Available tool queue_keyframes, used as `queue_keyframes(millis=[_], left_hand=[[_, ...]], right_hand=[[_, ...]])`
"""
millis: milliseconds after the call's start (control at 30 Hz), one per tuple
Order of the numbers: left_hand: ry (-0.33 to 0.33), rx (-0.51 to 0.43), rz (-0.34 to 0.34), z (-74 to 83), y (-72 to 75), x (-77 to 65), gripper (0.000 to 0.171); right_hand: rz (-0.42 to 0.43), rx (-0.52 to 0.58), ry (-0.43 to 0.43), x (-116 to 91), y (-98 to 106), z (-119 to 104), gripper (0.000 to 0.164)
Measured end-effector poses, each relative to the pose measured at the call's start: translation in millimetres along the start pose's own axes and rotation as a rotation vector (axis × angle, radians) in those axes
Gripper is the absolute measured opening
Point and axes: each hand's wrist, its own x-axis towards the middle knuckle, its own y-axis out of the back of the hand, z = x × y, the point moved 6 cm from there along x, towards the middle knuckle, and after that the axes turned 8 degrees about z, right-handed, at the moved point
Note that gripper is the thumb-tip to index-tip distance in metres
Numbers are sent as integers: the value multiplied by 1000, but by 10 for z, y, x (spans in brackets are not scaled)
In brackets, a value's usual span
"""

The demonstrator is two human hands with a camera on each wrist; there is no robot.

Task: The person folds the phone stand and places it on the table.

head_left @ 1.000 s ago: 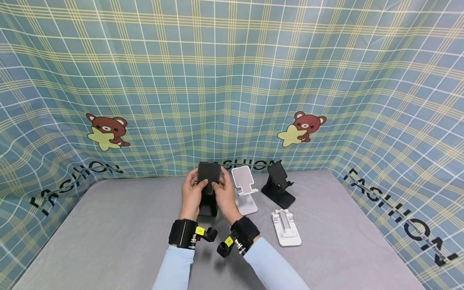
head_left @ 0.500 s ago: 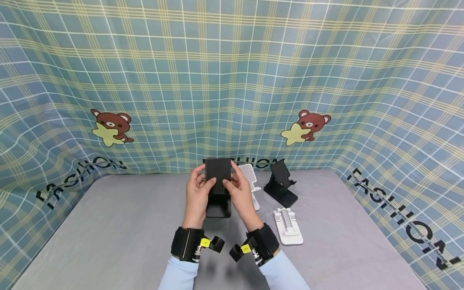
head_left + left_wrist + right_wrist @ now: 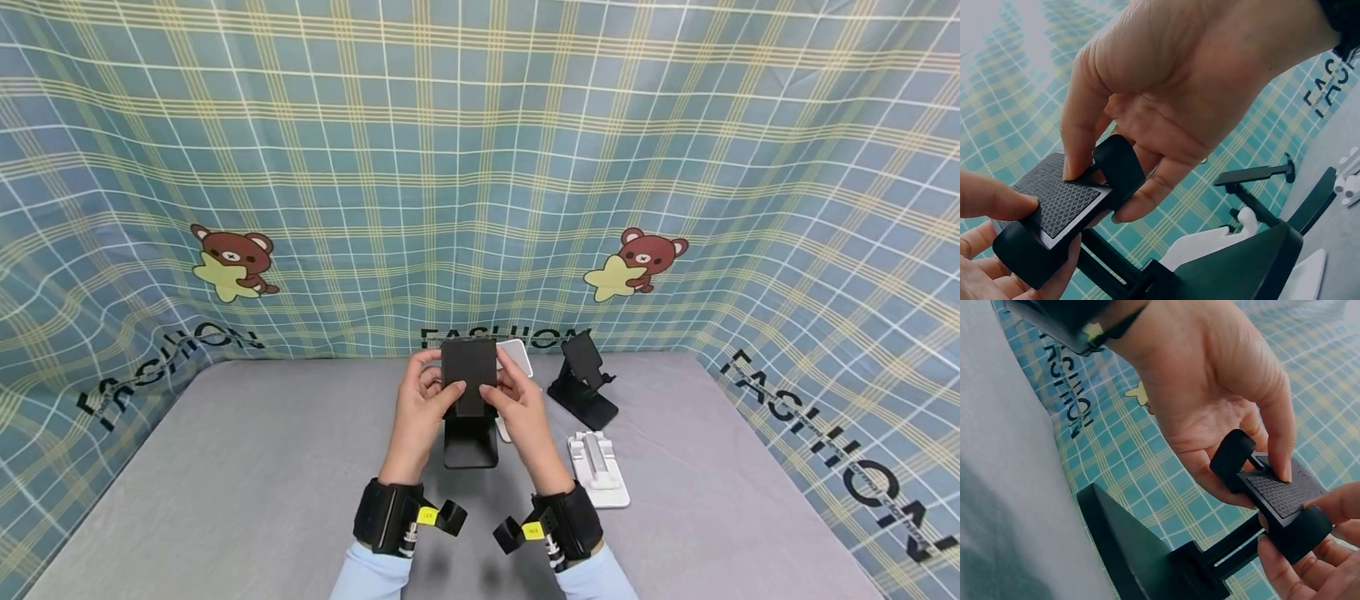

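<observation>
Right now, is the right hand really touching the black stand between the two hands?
Touching. The right wrist view shows the right hand with its thumb resting on the stand.

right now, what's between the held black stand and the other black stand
In the head view, the right hand and the upright white stand, partly hidden, lie between the held stand and the other black stand.

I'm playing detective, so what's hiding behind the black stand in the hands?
In the head view, part of a white stand shows past the held black stand and right hand; they cover the rest. Checked cloth hangs behind, partly covered.
</observation>
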Motion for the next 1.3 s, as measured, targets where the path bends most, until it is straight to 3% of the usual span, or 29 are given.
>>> queue_keyframes(millis=[167,433,600,700,867,1167,1300], left_hand=[[6,-30,-24,-42,-77,-39,50],[11,-60,-60,-42,-137,-56,45],[-54,-80,-17,-19,-55,-16,33],[-61,-97,30,-47,32,18,32],[45,-157,25,-192,67,51,42],[263,-233,-106,-497,-217,-40,66],[352,-290,-123,-596,-284,-88,72]], right_hand=[[12,-17,3,7,106,-4,62],[65,-31,-65,-9,219,-61,62],[62,-13,-83,-18,240,-112,63],[61,-3,-82,-26,251,-154,64],[71,27,-83,-53,263,-238,63],[59,90,-51,-104,231,-369,60],[53,91,-38,-113,226,-387,59]])
